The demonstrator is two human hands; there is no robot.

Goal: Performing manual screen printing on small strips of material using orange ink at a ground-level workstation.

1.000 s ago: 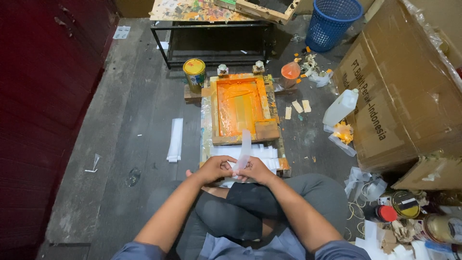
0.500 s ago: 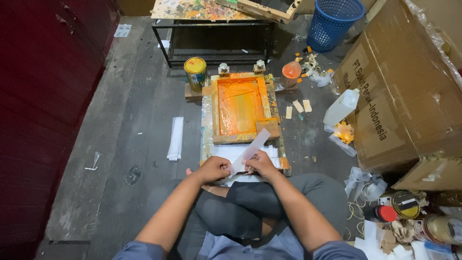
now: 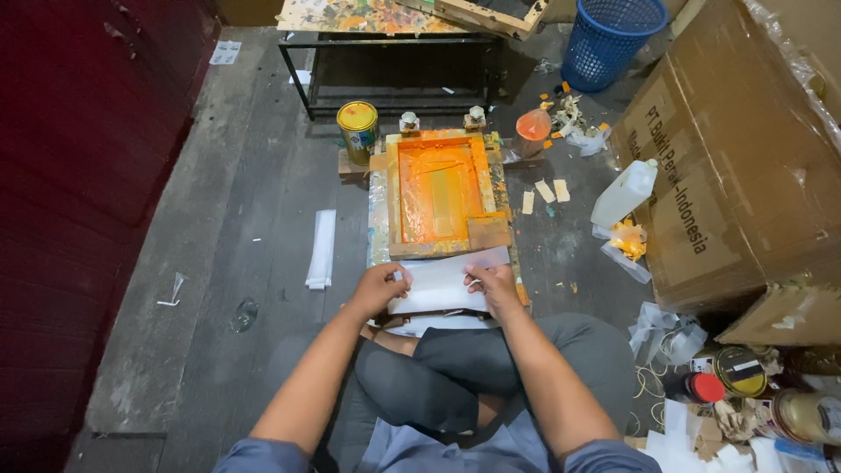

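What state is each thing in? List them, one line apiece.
White sheet: lying flat, held at both ends.
Left hand: grip closed on sheet's left end.
Right hand: grip closed on sheet's right end.
Orange screen frame: flat on floor, ink-coated.
Yellow can: upright, lidded.
White jug: capped, leaning.

Stuff you can't really make out here

Both hands cover parts of the white sheet (image 3: pixel 442 282). Far blue basket (image 3: pixel 611 37) and near-right jars (image 3: pixel 804 413) get cropped by the edges; tiny scraps by the frame (image 3: pixel 438 193) are unreadable.
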